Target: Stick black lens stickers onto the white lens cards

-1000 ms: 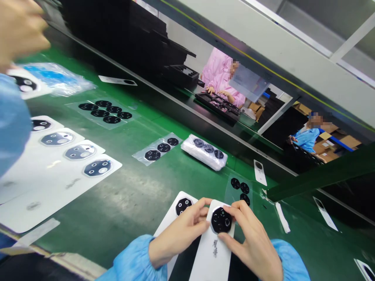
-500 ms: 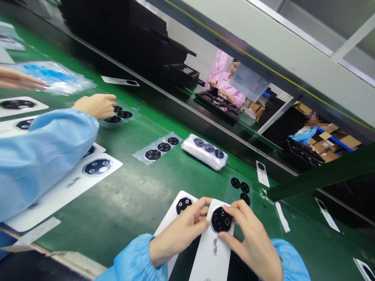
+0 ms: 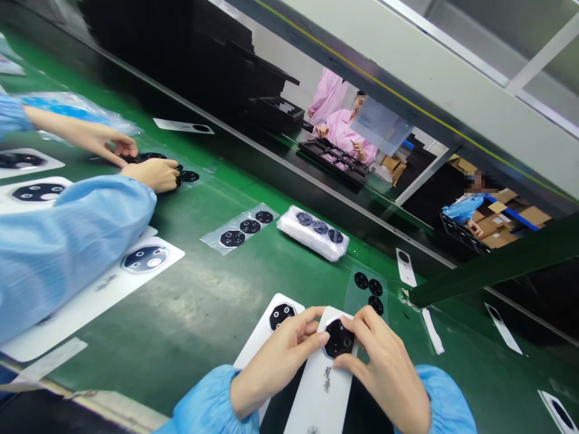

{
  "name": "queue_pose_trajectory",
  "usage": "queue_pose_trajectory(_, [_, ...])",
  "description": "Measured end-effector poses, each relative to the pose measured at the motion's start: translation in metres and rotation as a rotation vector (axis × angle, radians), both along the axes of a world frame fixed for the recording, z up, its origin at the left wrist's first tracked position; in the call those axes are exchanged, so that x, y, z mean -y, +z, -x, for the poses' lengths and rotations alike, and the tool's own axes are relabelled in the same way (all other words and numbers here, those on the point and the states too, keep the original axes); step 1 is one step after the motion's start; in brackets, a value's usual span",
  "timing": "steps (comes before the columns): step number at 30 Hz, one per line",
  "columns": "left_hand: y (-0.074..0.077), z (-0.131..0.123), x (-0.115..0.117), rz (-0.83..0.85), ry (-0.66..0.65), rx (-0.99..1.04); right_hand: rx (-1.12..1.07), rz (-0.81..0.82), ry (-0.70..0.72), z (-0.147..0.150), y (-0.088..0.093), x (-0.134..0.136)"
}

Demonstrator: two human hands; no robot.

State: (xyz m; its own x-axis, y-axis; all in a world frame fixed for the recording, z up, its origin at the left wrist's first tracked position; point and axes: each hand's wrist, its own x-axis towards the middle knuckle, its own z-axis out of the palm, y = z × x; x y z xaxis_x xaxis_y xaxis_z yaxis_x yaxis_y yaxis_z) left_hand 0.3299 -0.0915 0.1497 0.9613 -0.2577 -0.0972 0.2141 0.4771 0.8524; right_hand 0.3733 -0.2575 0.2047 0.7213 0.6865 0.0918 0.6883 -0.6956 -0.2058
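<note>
Well left of the wrapped bundle (image 3: 313, 233), a co-worker's sleeve (image 3: 67, 259) lies across pale panels (image 3: 85, 307), and a careless pull of that arm could drag one askew. Toward you and left of the bundle, a second panel (image 3: 253, 343) lies just beside your left hand (image 3: 283, 355), so a bump from your wrist might shift it. That hand pinches the left edge of the white panel (image 3: 316, 392), on your side of the bundle, thumb tip at the rim of the black disc (image 3: 339, 339); squeezing too hard there could tilt the panel or smudge its face. The disc sits near the panel's far end, toward the bundle, and your right hand (image 3: 384, 361) spans it between thumb and index finger; uneven pressure from those two would probably push it off-centre. As for materials, the clear strip (image 3: 217, 242) just left of the bundle is thin, shiny film carrying three discs; the bundle itself is a creased, glossy block; your panel is flat, smooth and round-cornered, with dark lettering; your disc is dark, glossy and many-sided, with small round marks; and right of the bundle, nearer you, lies a translucent sheet (image 3: 353, 301) with more discs.
</note>
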Motion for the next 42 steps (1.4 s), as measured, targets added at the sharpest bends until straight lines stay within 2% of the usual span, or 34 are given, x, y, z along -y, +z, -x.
queue_pose_trajectory(8, [-0.009,-0.003,0.006,0.016,0.086,-0.064,0.026,0.021,0.005,0.002,-0.002,-0.002])
queue_pose_trajectory(14, [-0.015,-0.006,0.005,0.004,0.125,-0.088,-0.064,-0.020,-0.071,0.005,-0.006,-0.004])
queue_pose_trajectory(18, [-0.020,-0.006,0.006,0.030,0.131,-0.089,-0.121,-0.065,-0.035,0.005,-0.004,0.000])
queue_pose_trajectory(22, [-0.015,-0.005,0.006,0.065,0.113,-0.076,-0.094,-0.108,0.009,0.003,-0.003,0.004])
queue_pose_trajectory(27, [-0.006,0.000,0.007,0.027,0.120,-0.044,-0.064,-0.121,0.007,0.001,-0.006,0.003])
queue_pose_trajectory(33, [-0.009,0.001,0.009,-0.047,0.162,-0.054,-0.084,-0.129,-0.031,0.000,-0.008,0.004])
queue_pose_trajectory(38, [-0.005,0.002,0.009,-0.017,0.128,-0.058,-0.074,-0.138,-0.017,-0.001,-0.008,0.005])
queue_pose_trajectory(42, [-0.002,0.001,0.008,-0.023,0.163,-0.046,-0.069,-0.140,0.005,-0.003,-0.009,0.005])
